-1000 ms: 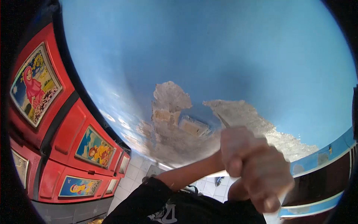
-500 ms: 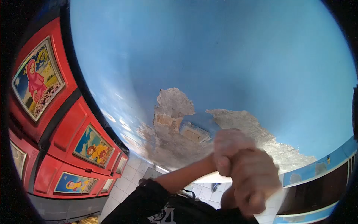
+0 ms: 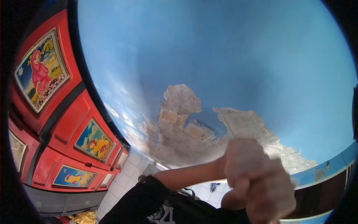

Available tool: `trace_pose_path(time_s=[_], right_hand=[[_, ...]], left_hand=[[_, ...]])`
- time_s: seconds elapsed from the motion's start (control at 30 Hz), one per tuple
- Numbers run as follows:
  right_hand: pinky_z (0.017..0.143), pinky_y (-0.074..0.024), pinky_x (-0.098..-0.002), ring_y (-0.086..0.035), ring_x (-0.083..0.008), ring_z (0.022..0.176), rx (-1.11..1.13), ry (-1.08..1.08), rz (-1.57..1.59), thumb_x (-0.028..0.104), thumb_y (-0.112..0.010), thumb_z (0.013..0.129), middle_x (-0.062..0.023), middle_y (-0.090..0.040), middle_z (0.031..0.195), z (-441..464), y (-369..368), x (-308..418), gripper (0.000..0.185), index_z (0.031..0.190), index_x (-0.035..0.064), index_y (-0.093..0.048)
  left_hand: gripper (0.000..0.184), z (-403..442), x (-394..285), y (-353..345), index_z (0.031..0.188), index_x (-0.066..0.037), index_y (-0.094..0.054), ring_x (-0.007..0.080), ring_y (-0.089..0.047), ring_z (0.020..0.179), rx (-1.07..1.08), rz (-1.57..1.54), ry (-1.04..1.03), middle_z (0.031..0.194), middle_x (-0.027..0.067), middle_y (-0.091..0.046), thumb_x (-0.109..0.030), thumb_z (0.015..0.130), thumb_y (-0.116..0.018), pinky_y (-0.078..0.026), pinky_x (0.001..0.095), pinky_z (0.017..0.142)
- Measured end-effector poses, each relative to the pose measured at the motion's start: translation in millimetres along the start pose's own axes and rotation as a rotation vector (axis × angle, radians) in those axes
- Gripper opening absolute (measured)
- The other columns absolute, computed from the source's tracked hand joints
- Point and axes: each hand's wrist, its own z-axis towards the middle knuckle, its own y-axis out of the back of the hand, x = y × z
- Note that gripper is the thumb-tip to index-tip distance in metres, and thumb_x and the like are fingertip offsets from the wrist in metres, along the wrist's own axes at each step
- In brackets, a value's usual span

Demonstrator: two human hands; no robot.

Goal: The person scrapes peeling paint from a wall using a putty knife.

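My left hand (image 3: 242,160) is closed in a fist at the lower middle right, its forearm reaching across from the left. Right against it, lower and further right, my right hand (image 3: 271,192) is closed too. Both are blurred, and whatever the fingers may hold is hidden. A thin dark line (image 3: 229,126) runs up and left from the top of my left fist; I cannot tell whether it is a held thing or a mark on the wall. Behind the hands is a blue wall (image 3: 238,56) with peeled grey patches.
A red drawer cabinet (image 3: 59,130) with cartoon pictures stands at the left. White floor tiles (image 3: 128,170) show below. An open-looking dark panel with blue edging (image 3: 320,194) is at the lower right. A yellow cloth-like thing (image 3: 85,217) lies beside the cabinet base.
Both hands, still closed together, have moved right and slightly down. The thin dark line now shows above my left fist. The view has shifted slightly.
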Motion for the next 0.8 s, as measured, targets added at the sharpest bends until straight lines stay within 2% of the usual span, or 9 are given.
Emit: trace_pose_path(time_s=[0.13,0.2,0.4,0.53,0.67,0.8], right_hand=[[0.044,-0.0415,-0.0275,-0.042,-0.0156,0.036,-0.302,-0.033,-0.121,0.020,-0.047,0.083,-0.0044,-0.042,0.042,-3,-25,-6,0.034,0.051,0.0099,-0.040],[0.040,-0.0382,-0.0265,-0.040,-0.0150,0.034,-0.174,-0.159,-0.092,0.022,-0.044,0.084,-0.0044,-0.042,0.040,-1,-10,4,0.039,0.047,0.0093,-0.036],[0.039,-0.0359,-0.0253,-0.037,-0.0143,0.032,-0.228,-0.100,-0.076,0.022,-0.041,0.082,-0.0037,-0.041,0.038,-1,-19,-3,0.040,0.045,0.0085,-0.034],[0.038,-0.0359,-0.0253,-0.037,-0.0144,0.031,-0.264,-0.102,-0.070,0.022,-0.041,0.080,-0.0038,-0.040,0.037,-2,-19,-1,0.039,0.044,0.0076,-0.033],[0.038,-0.0357,-0.0256,-0.037,-0.0143,0.031,-0.230,-0.100,-0.063,0.022,-0.041,0.080,-0.0039,-0.041,0.037,-4,-17,2,0.040,0.044,0.0074,-0.034],[0.037,-0.0354,-0.0258,-0.037,-0.0142,0.031,-0.226,-0.136,-0.090,0.022,-0.041,0.081,-0.0040,-0.041,0.037,-1,-19,1,0.040,0.045,0.0073,-0.034]], left_hand=[[0.046,1,8,5,0.081,-0.002,-0.057,0.0218,-0.049,0.043,-0.034,0.000,0.008,0.057,0.0046,-0.052,-0.041,0.086,-0.033,-0.036,0.0319,0.040],[0.046,1,10,5,0.081,-0.002,-0.057,0.0218,-0.049,0.043,-0.038,0.012,0.003,0.057,0.0047,-0.052,-0.041,0.086,-0.033,-0.037,0.0319,0.040],[0.048,-1,-4,1,0.082,-0.001,-0.057,0.0221,-0.049,0.043,0.004,0.011,0.035,0.057,0.0049,-0.052,-0.041,0.087,-0.031,-0.037,0.0321,0.040],[0.049,-3,8,10,0.083,-0.001,-0.057,0.0222,-0.049,0.042,-0.076,0.032,0.003,0.057,0.0050,-0.053,-0.041,0.088,-0.029,-0.037,0.0322,0.040],[0.051,6,1,8,0.083,-0.001,-0.057,0.0223,-0.049,0.042,-0.016,0.142,-0.026,0.057,0.0051,-0.053,-0.042,0.089,-0.028,-0.037,0.0323,0.040],[0.044,-3,3,-1,0.078,-0.002,-0.057,0.0236,-0.050,0.044,-0.257,-0.212,0.033,0.056,0.0050,-0.051,-0.038,0.089,-0.033,-0.038,0.0344,0.041]])
